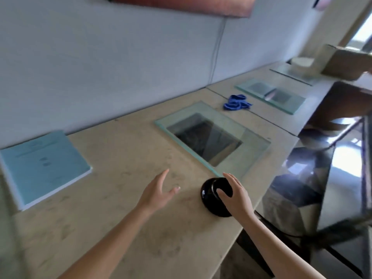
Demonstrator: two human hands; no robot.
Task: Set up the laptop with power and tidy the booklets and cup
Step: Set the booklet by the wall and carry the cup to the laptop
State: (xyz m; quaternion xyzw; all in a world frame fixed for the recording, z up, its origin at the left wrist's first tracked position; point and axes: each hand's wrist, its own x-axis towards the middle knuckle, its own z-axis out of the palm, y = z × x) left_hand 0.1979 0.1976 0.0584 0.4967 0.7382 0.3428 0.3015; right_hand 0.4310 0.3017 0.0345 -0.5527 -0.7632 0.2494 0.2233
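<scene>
Right hand [234, 195] gripping black cup [216, 196] at desk edge, left hand [159, 190] spread empty just beside, booklets [43, 166] far left.

One black cup [213, 196], one blue booklet [45, 166], three glass panels [211, 135], one blue cloth [236, 102], two hands [159, 191].

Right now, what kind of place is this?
Likely an office or study room, hedged. A long beige counter runs along a plain wall, with glass panels set in it, a light-blue booklet on top, and a cable hanging down the wall.
</scene>
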